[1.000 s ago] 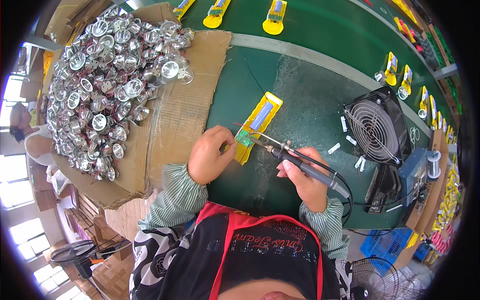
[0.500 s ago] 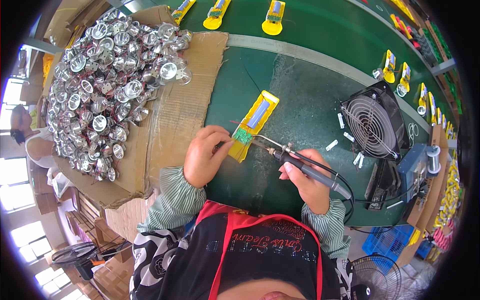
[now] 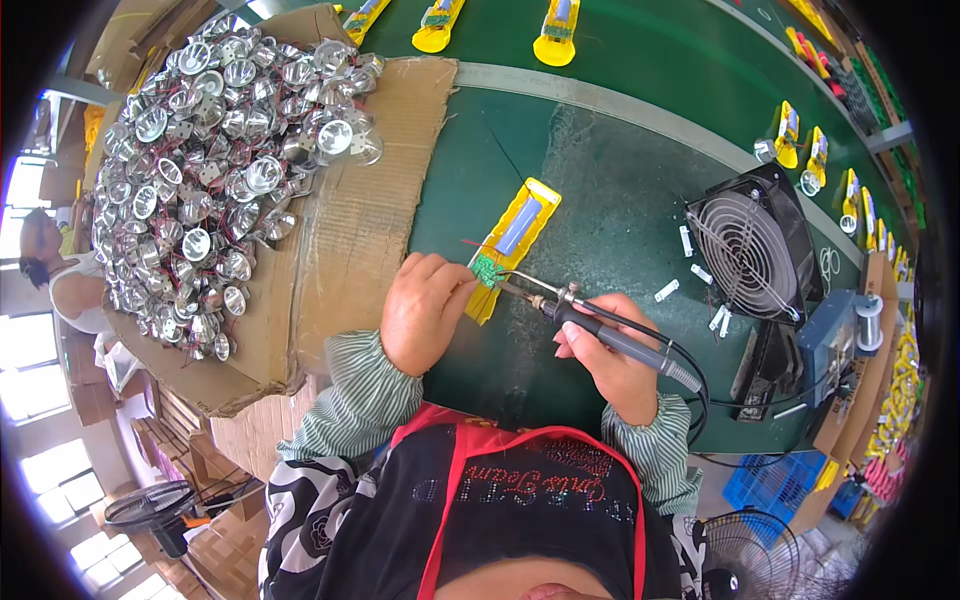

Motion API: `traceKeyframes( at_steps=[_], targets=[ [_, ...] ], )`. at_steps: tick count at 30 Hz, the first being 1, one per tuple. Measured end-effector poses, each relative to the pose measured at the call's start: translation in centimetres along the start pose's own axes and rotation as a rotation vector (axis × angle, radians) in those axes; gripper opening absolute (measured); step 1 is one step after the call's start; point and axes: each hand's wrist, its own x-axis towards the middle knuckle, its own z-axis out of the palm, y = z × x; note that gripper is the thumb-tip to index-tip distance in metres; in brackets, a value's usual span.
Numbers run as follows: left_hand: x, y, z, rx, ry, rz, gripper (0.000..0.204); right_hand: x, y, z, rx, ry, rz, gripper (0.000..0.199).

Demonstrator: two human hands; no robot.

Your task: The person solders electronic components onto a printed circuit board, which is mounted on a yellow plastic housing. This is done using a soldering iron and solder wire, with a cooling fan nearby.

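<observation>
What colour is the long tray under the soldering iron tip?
Yellow, holding a pale blue cell; the long plastic tray shows best in the head view.

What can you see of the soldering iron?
The soldering iron has a dark grip, a metal shaft and a thin tip. The right hand holds it like a pen, slanting up-left, tip on the small green board at the yellow holder's near end. A black cord loops from its rear.

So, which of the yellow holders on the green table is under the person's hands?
The yellow holder at the centre: the left hand steadies its near end and the soldering iron in the right hand touches its green board. The others lie untouched along the edges.
</observation>
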Motion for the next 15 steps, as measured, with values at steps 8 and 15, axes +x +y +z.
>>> traceKeyframes(
  at_steps=[8, 15],
  targets=[
    [0.35, -0.06, 0.19, -0.009, -0.027, -0.021, 0.007, 0.44, 0.46, 0.16, 0.011, -0.012, 0.003, 0.019],
    [0.53, -0.17, -0.06, -0.001, -0.050, -0.012, 0.006, 0.81, 0.51, 0.20, -0.010, -0.021, 0.017, 0.018]
  ],
)
